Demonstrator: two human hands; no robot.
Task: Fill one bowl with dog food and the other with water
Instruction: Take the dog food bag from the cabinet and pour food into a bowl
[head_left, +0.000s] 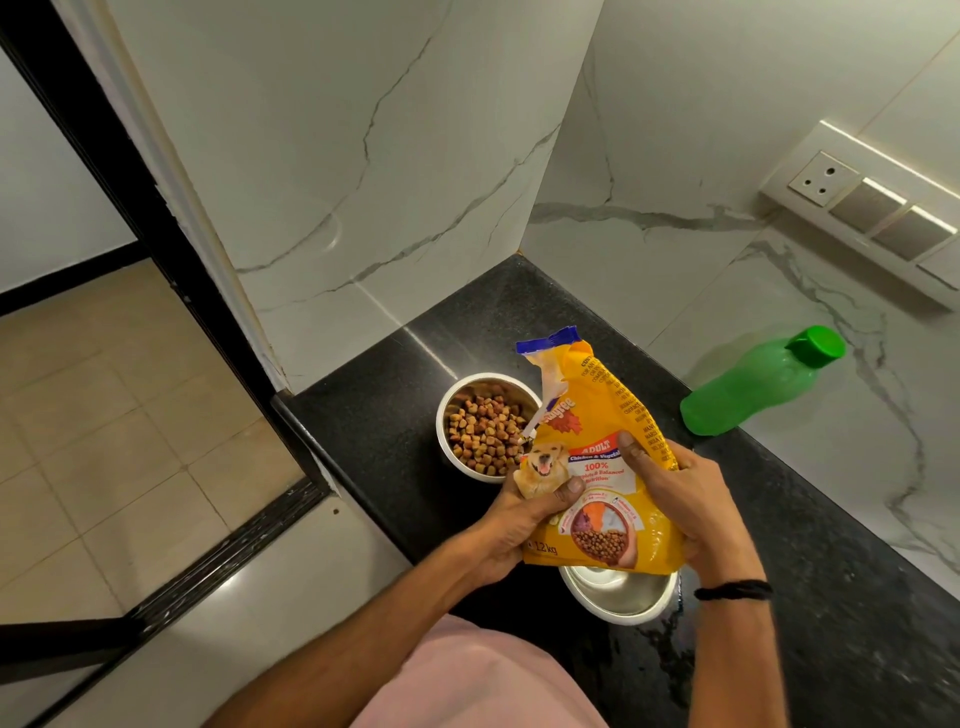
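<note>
Left grip and right grip are clasping the dog food bag over the empty bowl, beside the filled bowl.

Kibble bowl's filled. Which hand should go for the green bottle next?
Right, probably. The right hand grips the bag on the side facing the green bottle; the left hand would have to reach across the bag.

Both hands hold a yellow dog food bag upright over the black counter: the left hand grips its lower left edge, the right hand its right side. Beyond it a steel bowl holds kibble; a second steel bowl sits partly hidden under the bag. A capped green bottle stands well apart by the marble wall.
</note>
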